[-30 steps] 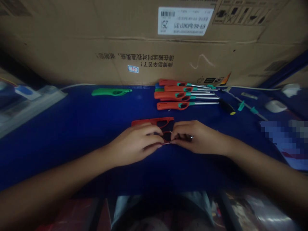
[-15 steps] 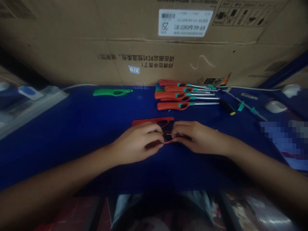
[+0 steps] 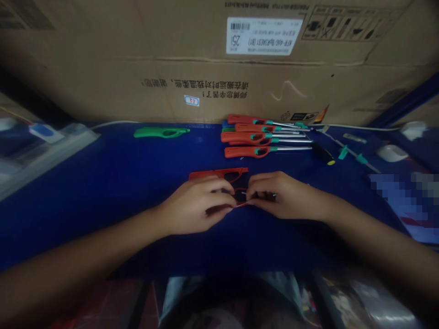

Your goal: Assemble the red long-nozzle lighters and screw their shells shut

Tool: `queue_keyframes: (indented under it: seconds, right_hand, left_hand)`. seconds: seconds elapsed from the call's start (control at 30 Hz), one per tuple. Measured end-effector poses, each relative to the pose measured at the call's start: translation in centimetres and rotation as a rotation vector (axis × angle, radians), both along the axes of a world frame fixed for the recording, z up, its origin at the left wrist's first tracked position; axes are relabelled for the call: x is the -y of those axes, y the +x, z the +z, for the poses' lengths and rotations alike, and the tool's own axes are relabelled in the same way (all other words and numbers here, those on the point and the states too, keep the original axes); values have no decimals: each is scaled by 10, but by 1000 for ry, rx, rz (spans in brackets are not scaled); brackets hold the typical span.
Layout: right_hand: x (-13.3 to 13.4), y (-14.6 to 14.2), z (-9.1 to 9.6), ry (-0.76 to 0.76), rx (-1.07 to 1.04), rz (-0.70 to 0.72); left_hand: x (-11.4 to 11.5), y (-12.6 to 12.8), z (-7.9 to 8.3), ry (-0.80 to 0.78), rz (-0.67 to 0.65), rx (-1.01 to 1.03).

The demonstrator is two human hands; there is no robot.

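My left hand (image 3: 202, 203) is closed around the left part of a red lighter casing half (image 3: 242, 204), covering most of it. My right hand (image 3: 274, 194) pinches at the casing's right end, close to its trigger loop; a thin pale piece shows by the fingertips, too small to name. Just beyond my left fingers, a second red casing half (image 3: 236, 172) lies on the blue table, partly hidden by that hand. Farther back lie several red stick lighters (image 3: 243, 152) with green triggers and metal tubes, side by side.
A green lighter casing (image 3: 161, 132) lies at the back left. Right of the lighters is a screwdriver (image 3: 322, 154) with a black and yellow handle. A large cardboard box (image 3: 120, 91) walls off the back. Clear plastic bags (image 3: 51, 155) lie at left, a white object (image 3: 393, 153) at right.
Both hands stay at the same casing half, with only slight finger shifts. The view has moved a little; the other things lie as before.
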State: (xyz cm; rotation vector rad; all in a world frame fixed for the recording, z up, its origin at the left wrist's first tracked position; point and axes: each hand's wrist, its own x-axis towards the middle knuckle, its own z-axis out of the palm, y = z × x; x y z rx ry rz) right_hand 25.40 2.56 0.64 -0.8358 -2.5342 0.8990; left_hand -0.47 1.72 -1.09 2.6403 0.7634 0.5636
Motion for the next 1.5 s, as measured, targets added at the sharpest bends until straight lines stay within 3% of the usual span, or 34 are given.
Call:
queue_keyframes:
  seconds: [1.1,1.5]
  right_hand:
    - [5,-2,5,73,-10,0]
    - [2,-3,1,69,-30,-7]
  left_hand:
    - [1,-2,-2,136,16,-25]
    - [0,-1,-2,98,39,-13]
